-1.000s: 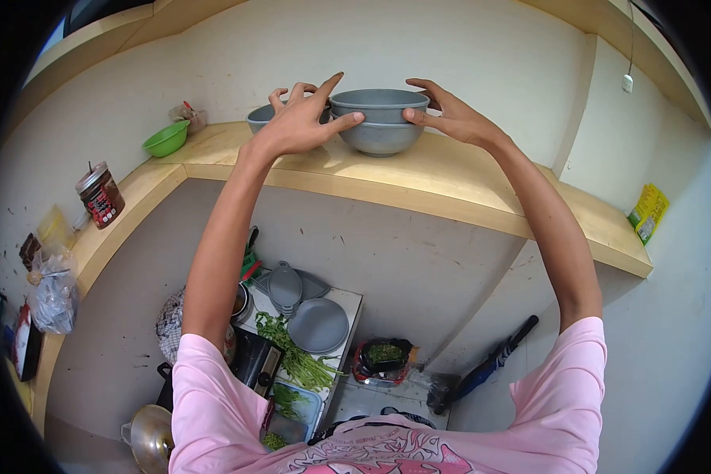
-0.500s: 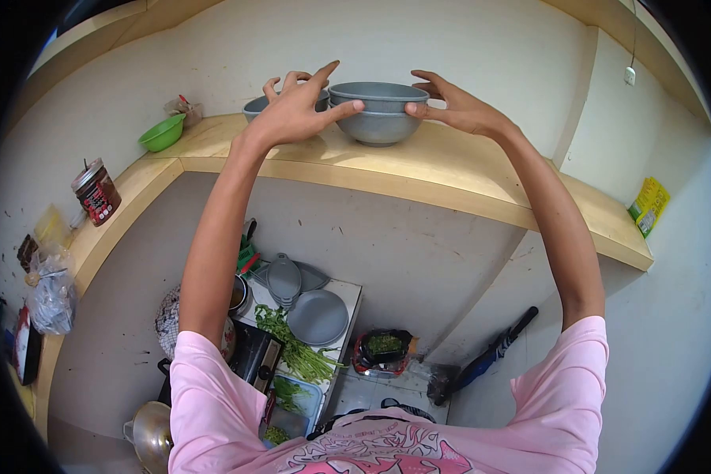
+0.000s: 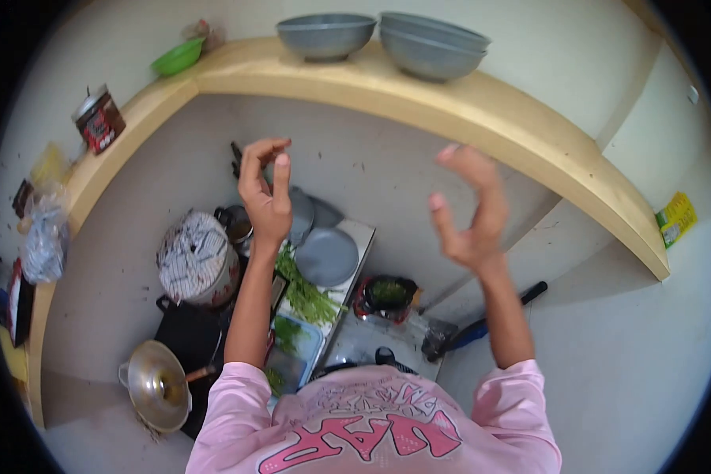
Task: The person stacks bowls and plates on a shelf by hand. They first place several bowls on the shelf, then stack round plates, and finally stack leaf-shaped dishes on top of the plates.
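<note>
My left hand [image 3: 266, 189] is raised below the shelf, empty, its fingers curved and the thumb apart from them. To the right, my right hand [image 3: 474, 209] hangs in the air with fingers bent and thumb apart, also holding nothing. Above both hands, a stack of grey bowls [image 3: 434, 51], one nested in another, sits on the wooden shelf [image 3: 521, 118]. Just left of the stack stands another grey bowl [image 3: 326, 35]. Neither hand touches the bowls.
A green bowl [image 3: 178, 58] and a dark jar [image 3: 99, 120] stand on the shelf's left part. Below are a grey plate [image 3: 326, 257], leafy greens [image 3: 312, 296], a cloth-covered pot [image 3: 197, 261] and a metal wok [image 3: 156, 387]. An umbrella [image 3: 474, 333] leans at the right.
Both hands have let go of the stacked bowls and come down and back from the shelf. The bowls stay on it. My view has tilted downward.
</note>
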`<state>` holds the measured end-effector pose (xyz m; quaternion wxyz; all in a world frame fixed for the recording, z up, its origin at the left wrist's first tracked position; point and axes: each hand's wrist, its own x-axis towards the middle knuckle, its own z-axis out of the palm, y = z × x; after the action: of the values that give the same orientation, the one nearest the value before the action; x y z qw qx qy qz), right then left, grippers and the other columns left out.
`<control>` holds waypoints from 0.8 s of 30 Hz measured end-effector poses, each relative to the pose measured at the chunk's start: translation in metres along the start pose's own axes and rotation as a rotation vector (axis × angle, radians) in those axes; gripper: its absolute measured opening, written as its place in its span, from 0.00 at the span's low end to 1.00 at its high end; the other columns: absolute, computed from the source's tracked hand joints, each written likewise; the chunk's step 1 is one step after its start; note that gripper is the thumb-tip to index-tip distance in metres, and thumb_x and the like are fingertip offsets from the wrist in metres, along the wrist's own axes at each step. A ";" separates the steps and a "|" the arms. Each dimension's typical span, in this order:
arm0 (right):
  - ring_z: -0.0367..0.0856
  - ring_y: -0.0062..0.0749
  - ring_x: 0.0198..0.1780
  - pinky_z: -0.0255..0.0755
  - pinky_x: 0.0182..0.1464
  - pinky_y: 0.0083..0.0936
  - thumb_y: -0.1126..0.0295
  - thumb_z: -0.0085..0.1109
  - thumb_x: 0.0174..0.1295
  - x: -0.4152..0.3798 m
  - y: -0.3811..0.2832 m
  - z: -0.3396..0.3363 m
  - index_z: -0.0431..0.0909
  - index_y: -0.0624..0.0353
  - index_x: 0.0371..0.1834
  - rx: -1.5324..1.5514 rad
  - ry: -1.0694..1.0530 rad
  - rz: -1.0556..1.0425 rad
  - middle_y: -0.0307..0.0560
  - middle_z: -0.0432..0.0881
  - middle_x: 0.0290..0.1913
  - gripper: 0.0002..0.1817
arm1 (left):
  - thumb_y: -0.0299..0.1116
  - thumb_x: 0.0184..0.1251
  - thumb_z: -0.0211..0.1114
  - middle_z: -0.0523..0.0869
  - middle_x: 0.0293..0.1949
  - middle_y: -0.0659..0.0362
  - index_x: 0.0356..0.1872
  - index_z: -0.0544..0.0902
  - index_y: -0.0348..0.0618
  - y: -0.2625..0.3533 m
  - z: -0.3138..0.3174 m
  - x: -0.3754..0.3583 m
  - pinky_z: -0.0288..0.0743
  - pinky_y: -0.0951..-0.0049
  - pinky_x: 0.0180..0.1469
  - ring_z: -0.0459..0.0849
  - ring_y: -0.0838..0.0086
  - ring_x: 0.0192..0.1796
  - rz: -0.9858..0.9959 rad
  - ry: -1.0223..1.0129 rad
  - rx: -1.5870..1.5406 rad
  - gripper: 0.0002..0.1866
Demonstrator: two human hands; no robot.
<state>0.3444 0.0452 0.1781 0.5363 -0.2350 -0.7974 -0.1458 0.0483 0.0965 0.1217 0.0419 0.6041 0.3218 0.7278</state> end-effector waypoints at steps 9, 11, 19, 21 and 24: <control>0.83 0.41 0.61 0.76 0.63 0.35 0.73 0.67 0.69 -0.257 -0.069 0.132 0.78 0.62 0.63 0.475 -0.412 0.915 0.52 0.83 0.59 0.20 | 0.31 0.80 0.64 0.88 0.46 0.57 0.56 0.82 0.36 -0.091 -0.116 -0.228 0.79 0.76 0.44 0.87 0.76 0.43 -0.720 -0.148 0.220 0.12; 0.84 0.35 0.61 0.77 0.62 0.32 0.74 0.66 0.70 -0.293 -0.092 0.136 0.78 0.60 0.64 0.506 -0.507 1.028 0.48 0.84 0.58 0.20 | 0.32 0.82 0.62 0.88 0.48 0.58 0.59 0.81 0.37 -0.098 -0.137 -0.271 0.79 0.76 0.50 0.85 0.78 0.46 -0.865 -0.205 0.234 0.13; 0.87 0.37 0.55 0.79 0.59 0.36 0.71 0.66 0.70 -0.353 -0.095 0.148 0.82 0.62 0.59 0.473 -0.577 1.165 0.50 0.87 0.52 0.16 | 0.28 0.83 0.59 0.86 0.59 0.50 0.70 0.74 0.32 -0.122 -0.155 -0.361 0.84 0.71 0.57 0.90 0.69 0.54 -1.173 -0.252 0.066 0.20; 0.87 0.34 0.55 0.80 0.58 0.32 0.72 0.64 0.72 -0.358 -0.084 0.157 0.81 0.62 0.60 0.476 -0.603 1.161 0.50 0.87 0.52 0.15 | 0.30 0.80 0.62 0.87 0.60 0.46 0.69 0.76 0.33 -0.134 -0.149 -0.366 0.85 0.68 0.54 0.91 0.65 0.53 -1.123 -0.289 0.128 0.21; 0.87 0.32 0.54 0.81 0.54 0.30 0.71 0.64 0.72 -0.367 -0.061 0.176 0.82 0.63 0.59 0.540 -0.586 1.240 0.49 0.88 0.51 0.15 | 0.32 0.78 0.65 0.86 0.61 0.44 0.68 0.77 0.33 -0.153 -0.140 -0.367 0.85 0.65 0.52 0.91 0.61 0.53 -1.090 -0.346 0.214 0.23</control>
<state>0.2894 -0.0016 -0.2273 0.3242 -0.5318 -0.6370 0.4542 -0.0308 -0.0066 -0.2795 0.4011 0.4623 0.6466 0.4553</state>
